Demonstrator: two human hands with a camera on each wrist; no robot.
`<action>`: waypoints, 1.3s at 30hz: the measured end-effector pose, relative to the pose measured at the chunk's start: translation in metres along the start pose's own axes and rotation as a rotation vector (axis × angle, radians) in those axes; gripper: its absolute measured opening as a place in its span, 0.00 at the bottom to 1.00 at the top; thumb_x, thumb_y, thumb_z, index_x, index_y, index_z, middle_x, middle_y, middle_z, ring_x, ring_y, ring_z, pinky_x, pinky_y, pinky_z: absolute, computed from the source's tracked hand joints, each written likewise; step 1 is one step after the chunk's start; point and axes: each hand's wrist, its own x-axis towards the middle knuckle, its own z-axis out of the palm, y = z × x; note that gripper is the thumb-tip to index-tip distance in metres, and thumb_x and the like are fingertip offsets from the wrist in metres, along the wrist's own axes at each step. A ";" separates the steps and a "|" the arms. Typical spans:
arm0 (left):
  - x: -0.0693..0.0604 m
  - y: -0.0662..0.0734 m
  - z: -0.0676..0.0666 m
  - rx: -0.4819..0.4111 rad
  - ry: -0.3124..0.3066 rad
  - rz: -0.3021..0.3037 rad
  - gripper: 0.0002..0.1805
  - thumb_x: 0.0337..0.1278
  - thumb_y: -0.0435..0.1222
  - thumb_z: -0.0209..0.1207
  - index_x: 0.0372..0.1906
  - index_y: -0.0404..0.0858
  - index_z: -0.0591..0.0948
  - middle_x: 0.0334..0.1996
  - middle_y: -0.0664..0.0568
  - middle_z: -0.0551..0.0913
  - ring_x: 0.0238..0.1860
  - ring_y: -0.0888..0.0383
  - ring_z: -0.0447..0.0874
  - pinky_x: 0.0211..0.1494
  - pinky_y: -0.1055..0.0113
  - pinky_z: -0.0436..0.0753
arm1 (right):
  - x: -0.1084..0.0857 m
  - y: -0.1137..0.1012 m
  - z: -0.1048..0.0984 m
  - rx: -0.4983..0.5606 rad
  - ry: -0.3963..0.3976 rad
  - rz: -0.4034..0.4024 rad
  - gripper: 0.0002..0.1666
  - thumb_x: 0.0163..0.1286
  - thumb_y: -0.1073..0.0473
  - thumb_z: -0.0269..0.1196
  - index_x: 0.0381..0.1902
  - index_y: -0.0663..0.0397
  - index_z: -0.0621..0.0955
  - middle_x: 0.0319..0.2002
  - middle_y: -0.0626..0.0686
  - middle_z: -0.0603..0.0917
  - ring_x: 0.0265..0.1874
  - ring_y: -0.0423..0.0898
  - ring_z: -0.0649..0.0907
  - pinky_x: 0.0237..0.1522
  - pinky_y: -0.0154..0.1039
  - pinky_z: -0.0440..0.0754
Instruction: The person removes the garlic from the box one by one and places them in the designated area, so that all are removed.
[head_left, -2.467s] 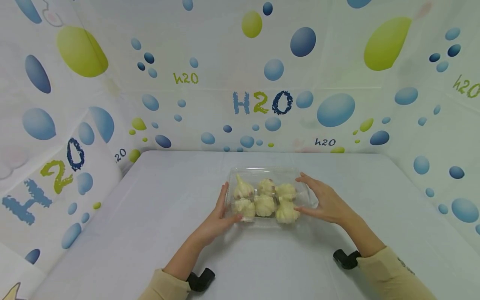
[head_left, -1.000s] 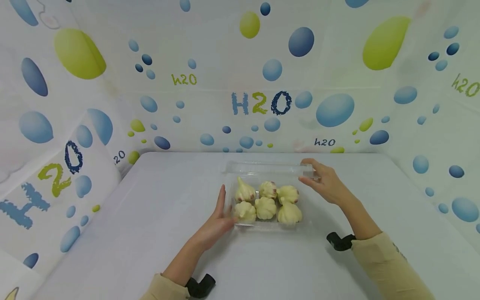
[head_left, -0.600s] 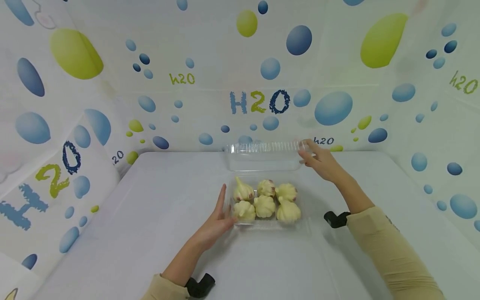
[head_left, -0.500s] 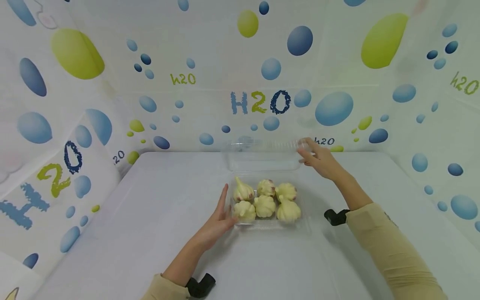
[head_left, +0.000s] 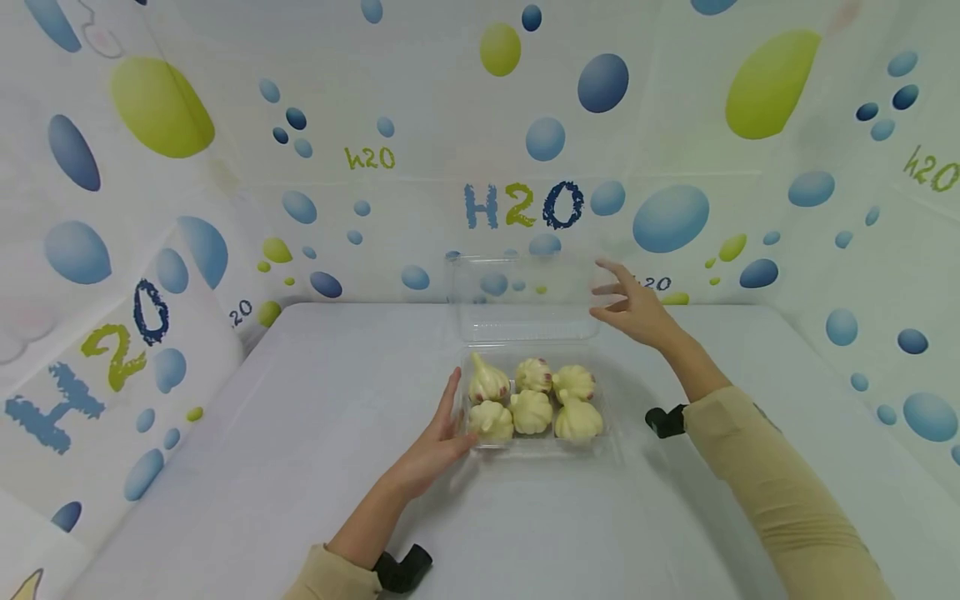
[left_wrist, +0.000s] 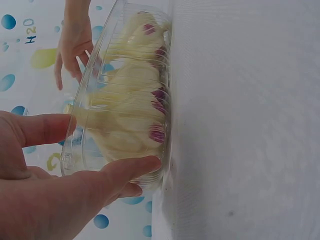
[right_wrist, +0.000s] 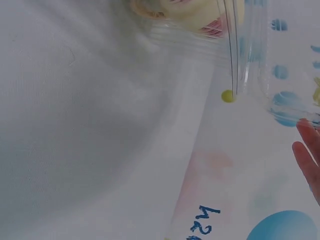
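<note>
A clear plastic box (head_left: 540, 450) on the table holds several garlic bulbs (head_left: 531, 412) in two rows. Its transparent lid (head_left: 525, 327) stands raised at the back edge. At the box's left end, my left hand (head_left: 431, 454) grips the wall; the left wrist view shows the thumb (left_wrist: 47, 130) at the rim and the fingers (left_wrist: 125, 170) along the side. My right hand (head_left: 637, 312) is beside the lid's right edge with its fingers spread. In the right wrist view its fingertips (right_wrist: 307, 135) are close by the lid's corner; whether they touch it I cannot tell.
The white table (head_left: 262, 467) reaches back to an upright sheet (head_left: 420, 92) printed with coloured drops and lettering, which also covers the left and right sides. A black piece (head_left: 403, 568) sits at the left wrist, another (head_left: 665, 422) at the right wrist.
The lid has swung up and back from over the garlic. My right hand has moved up and away with it, and its fingers have since spread. My left hand stays at the box's left end.
</note>
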 end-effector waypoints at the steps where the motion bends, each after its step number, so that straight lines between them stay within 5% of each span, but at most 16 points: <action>1: 0.000 0.000 0.000 0.008 0.001 0.005 0.51 0.56 0.24 0.49 0.69 0.66 0.34 0.70 0.55 0.22 0.68 0.37 0.27 0.63 0.39 0.49 | 0.002 0.001 0.001 -0.003 0.001 0.003 0.46 0.62 0.58 0.62 0.71 0.42 0.50 0.55 0.65 0.73 0.43 0.62 0.80 0.42 0.56 0.77; 20: 0.000 0.001 0.000 0.075 -0.014 0.063 0.48 0.57 0.23 0.48 0.71 0.60 0.36 0.70 0.50 0.23 0.69 0.42 0.27 0.67 0.45 0.41 | 0.022 0.021 0.010 0.069 -0.004 0.113 0.55 0.57 0.72 0.62 0.72 0.39 0.45 0.55 0.67 0.72 0.41 0.61 0.80 0.42 0.51 0.79; 39: -0.002 0.004 -0.001 0.092 -0.025 0.032 0.47 0.60 0.25 0.48 0.71 0.58 0.35 0.70 0.50 0.22 0.69 0.38 0.31 0.66 0.42 0.43 | 0.021 0.039 0.021 0.171 -0.106 0.293 0.54 0.58 0.67 0.64 0.73 0.41 0.46 0.54 0.67 0.73 0.43 0.59 0.80 0.42 0.48 0.79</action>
